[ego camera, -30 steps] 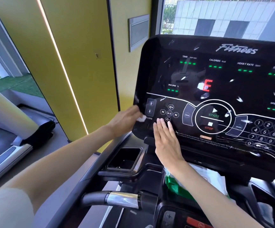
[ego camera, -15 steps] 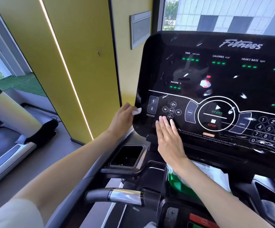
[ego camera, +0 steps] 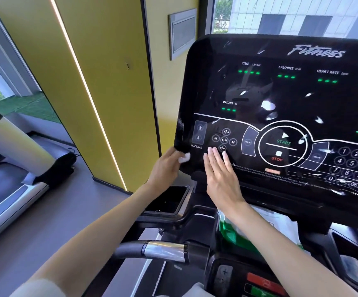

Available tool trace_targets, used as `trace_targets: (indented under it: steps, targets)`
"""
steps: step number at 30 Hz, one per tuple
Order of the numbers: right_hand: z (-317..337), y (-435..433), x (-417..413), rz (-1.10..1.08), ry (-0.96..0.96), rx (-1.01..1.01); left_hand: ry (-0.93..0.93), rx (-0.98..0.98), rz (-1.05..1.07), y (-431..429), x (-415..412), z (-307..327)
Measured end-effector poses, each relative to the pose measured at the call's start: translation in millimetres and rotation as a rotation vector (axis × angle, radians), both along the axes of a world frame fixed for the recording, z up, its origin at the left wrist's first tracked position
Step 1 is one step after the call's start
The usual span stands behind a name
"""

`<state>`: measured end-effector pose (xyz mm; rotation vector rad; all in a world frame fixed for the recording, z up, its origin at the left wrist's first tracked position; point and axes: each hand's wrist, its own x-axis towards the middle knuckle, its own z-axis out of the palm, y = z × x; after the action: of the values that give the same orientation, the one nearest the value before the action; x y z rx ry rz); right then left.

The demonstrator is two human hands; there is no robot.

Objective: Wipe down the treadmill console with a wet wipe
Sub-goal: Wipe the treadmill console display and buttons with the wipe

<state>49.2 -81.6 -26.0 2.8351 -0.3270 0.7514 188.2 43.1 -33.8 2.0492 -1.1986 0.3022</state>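
console (ego camera: 281,99) long axis 9-to-3 o'clock | left hand (ego camera: 165,166) pinches wadded wet wipe (ego camera: 184,157) at console's 8 o'clock edge | right hand (ego camera: 221,174) flat on it, fingers pointing 12 o'clock

The console (ego camera: 281,99) is glossy black, crossed by thin white curved lines and white lettering, with rows of small green dashes, a green START and a red STOP. The wipe (ego camera: 184,157) is white. The wall (ego camera: 100,61) is mustard yellow with one bright pale strip. The packet (ego camera: 233,234) is green and white. The handlebar (ego camera: 165,250) is black with a silver band.
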Motion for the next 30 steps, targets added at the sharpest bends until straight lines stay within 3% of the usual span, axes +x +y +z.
trace_targets:
  steps: [2, 7, 11, 15, 19, 23, 27, 30]
  targets:
    - [0, 0, 0, -0.003, 0.000, 0.000, 0.134, -0.148, 0.197, -2, -5, -3]
    - [0, 0, 0, 0.018, 0.007, 0.019, 0.060, -0.038, -0.018, -6, -34, -21]
    - [-2, 1, -1, 0.013, -0.006, 0.038, 0.220, -0.207, 0.212, -8, -35, -18]
    - [-2, 1, 0, 0.015, 0.000, 0.039, 0.173, -0.158, 0.049, -12, -49, -18]
    - [-4, 0, 1, 0.006, -0.012, 0.043, 0.287, -0.284, 0.267, -11, -42, -18]
    - [-3, 1, 1, 0.022, -0.009, 0.042, 0.154, -0.130, 0.060, -12, -48, -22]
    - [-5, 0, 3, 0.010, -0.017, 0.040, 0.236, -0.256, 0.275, -6, -26, -14]
    - [-4, 2, 3, 0.010, -0.013, 0.036, 0.115, -0.142, 0.168, -8, -38, -18]
